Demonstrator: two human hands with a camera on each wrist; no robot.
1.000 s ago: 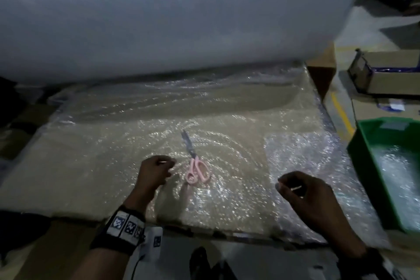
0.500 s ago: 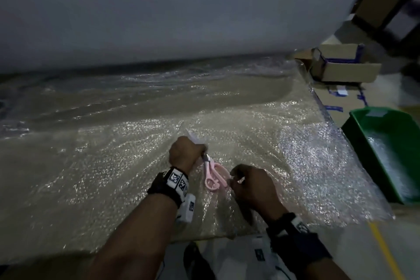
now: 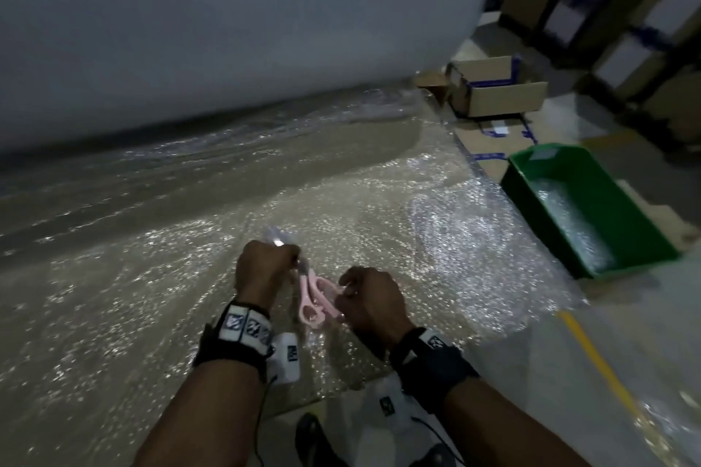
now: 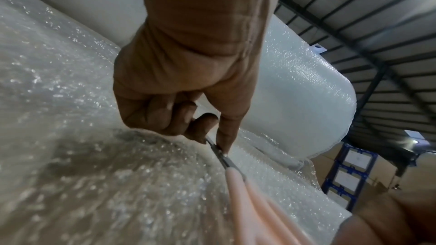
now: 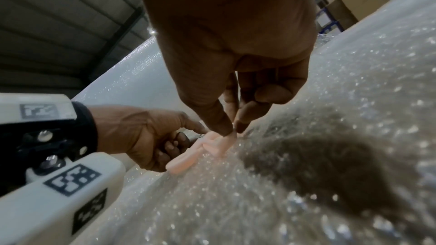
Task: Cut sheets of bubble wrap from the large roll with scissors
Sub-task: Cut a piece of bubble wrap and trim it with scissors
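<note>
Nearest, the right hand (image 3: pixel 370 301) pinches a loop of the pink plastic-handled scissors (image 3: pixel 314 299) between thumb and curled fingers (image 5: pixel 245 116). Just beside it, the left hand (image 3: pixel 261 269) is clenched round the metal blades, its index finger and thumb gripping them where they meet the handles, as the left wrist view shows. The scissors lie low over the clear, glittering sheet of bubble wrap (image 3: pixel 151 296) spread flat across the brown bench (image 3: pixel 322 396), handles toward the person and blades pointing away. Whether they touch the sheet cannot be told. To the right, on the floor, stands a green plastic bin (image 3: pixel 531 201) holding more wrap. Farther off sits an open cardboard box (image 3: pixel 500 97). Behind the sheet lies the large white bubble wrap roll (image 3: pixel 227 30), filling the back.
</note>
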